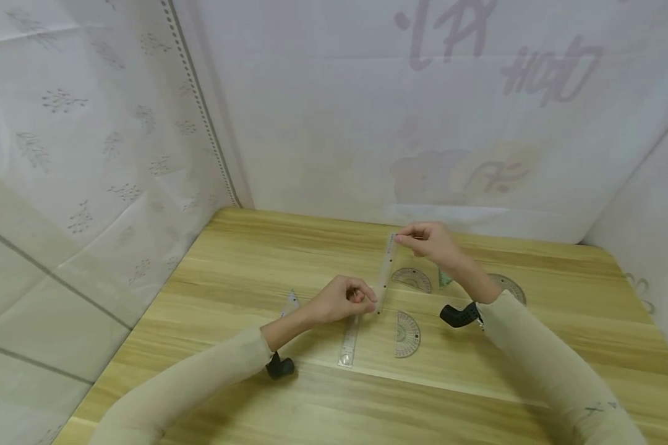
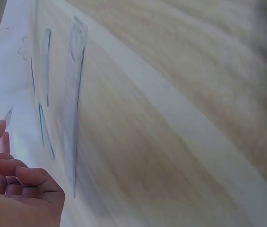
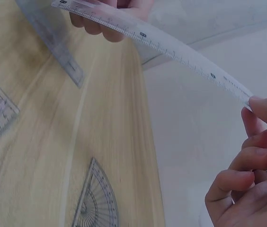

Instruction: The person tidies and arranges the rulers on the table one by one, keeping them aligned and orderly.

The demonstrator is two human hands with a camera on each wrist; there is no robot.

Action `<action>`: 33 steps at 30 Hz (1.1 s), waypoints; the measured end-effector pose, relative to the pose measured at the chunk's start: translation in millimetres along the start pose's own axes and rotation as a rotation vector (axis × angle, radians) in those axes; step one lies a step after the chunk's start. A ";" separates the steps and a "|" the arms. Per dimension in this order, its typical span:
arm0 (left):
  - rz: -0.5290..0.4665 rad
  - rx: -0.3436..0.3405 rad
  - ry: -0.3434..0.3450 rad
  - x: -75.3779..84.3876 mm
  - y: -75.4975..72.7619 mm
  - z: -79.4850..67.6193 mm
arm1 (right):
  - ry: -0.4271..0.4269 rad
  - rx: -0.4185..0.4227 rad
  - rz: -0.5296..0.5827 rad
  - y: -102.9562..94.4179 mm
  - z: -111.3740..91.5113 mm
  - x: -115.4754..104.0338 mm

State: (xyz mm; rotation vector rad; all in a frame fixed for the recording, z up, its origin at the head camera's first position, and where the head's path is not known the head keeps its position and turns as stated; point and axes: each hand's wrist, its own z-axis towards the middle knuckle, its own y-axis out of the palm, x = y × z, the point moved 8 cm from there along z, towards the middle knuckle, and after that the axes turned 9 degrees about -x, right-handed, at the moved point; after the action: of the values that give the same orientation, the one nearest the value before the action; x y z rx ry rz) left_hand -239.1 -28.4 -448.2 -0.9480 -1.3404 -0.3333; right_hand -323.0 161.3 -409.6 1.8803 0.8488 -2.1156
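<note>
A clear plastic ruler [image 1: 386, 272] is held up off the table between both hands. My left hand [image 1: 339, 301] pinches its near end between thumb and forefinger. At the far end, the thumb and forefinger of my right hand [image 1: 434, 242] pinch it. In the right wrist view the ruler [image 3: 166, 49] looks slightly bowed, and the other fingers of the right hand [image 3: 254, 179] are curled loosely. A second clear ruler [image 1: 348, 343] lies on the table below the left hand, which partly hides it. One protractor [image 1: 407, 334] lies right of that ruler, another protractor [image 1: 412, 279] farther back.
Beside the left forearm a clear set square [image 1: 291, 303] is partly covered. A green-tinted piece [image 1: 444, 278] and a larger protractor [image 1: 509, 287] show around the right forearm. Printed cloth [image 1: 323, 123] hangs behind the wooden table [image 1: 245, 247].
</note>
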 end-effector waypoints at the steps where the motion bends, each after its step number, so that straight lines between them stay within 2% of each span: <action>1: 0.005 -0.001 -0.002 0.9 1.0 -0.5 | -0.003 0.002 0.004 1.0 0.3 -0.2; 9: 0.009 -0.001 -0.014 2.0 5.9 -5.2 | -0.032 -0.004 0.037 9.1 -2.7 -6.3; 13: 0.011 -0.007 -0.021 1.1 8.1 -7.8 | -0.016 -0.008 0.033 12.4 -5.4 -6.2; 17: 0.024 -0.018 -0.012 0.7 11.5 -10.0 | -0.004 -0.026 0.021 15.5 -7.6 -4.4; 23: 0.029 -0.011 -0.019 -0.1 14.4 -14.7 | -0.032 -0.056 0.046 18.5 -9.6 -5.5; 33: 0.012 -0.009 0.012 1.2 18.9 -26.6 | -0.040 -0.107 0.069 27.2 -11.5 -6.0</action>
State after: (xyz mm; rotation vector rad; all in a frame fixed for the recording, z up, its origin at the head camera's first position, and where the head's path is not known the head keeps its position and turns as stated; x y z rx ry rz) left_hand -207.7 -36.3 -452.9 -0.9593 -1.3233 -0.3356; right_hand -298.7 143.7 -412.2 1.7821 0.8581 -2.0182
